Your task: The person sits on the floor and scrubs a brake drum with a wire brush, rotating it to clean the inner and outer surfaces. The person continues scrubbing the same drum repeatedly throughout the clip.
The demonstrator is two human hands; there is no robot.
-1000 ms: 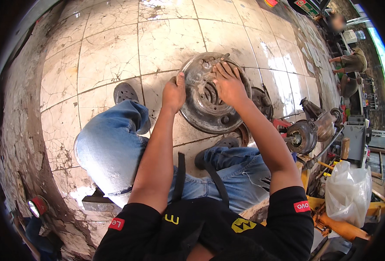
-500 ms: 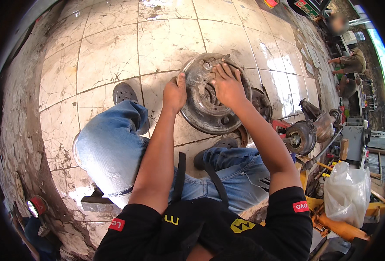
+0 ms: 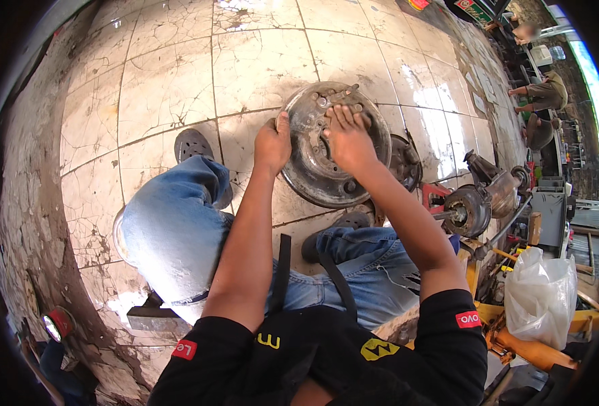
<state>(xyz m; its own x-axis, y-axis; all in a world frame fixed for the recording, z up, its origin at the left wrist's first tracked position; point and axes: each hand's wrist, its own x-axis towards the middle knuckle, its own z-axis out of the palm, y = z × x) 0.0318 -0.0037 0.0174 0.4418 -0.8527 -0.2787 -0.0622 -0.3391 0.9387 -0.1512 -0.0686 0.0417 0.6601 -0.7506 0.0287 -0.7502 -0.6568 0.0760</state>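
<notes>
A round, worn metal brake backing plate [image 3: 316,186] is tilted up in front of me over the tiled floor, with a hole at its middle and bolts on its face. My left hand [image 3: 272,144] is closed on its left rim, thumb on the near face, the other fingers partly hidden behind the edge. Flat on the plate's right half lies my right hand [image 3: 348,141], its fingers stretched out across the metal. Behind the plate's right edge, a second dark metal brake part [image 3: 405,162] is partly covered.
To the right, an axle assembly with a brake drum [image 3: 467,211] rests by a red stand [image 3: 436,196]. A clear plastic bag [image 3: 540,298] sits at lower right near yellow metal parts. My shoes [image 3: 192,145] flank the plate. Other people [image 3: 546,95] are at the far right.
My right hand has slid slightly down and left over the plate's face. My left hand keeps its hold on the rim, and the plate stays nearly in place.
</notes>
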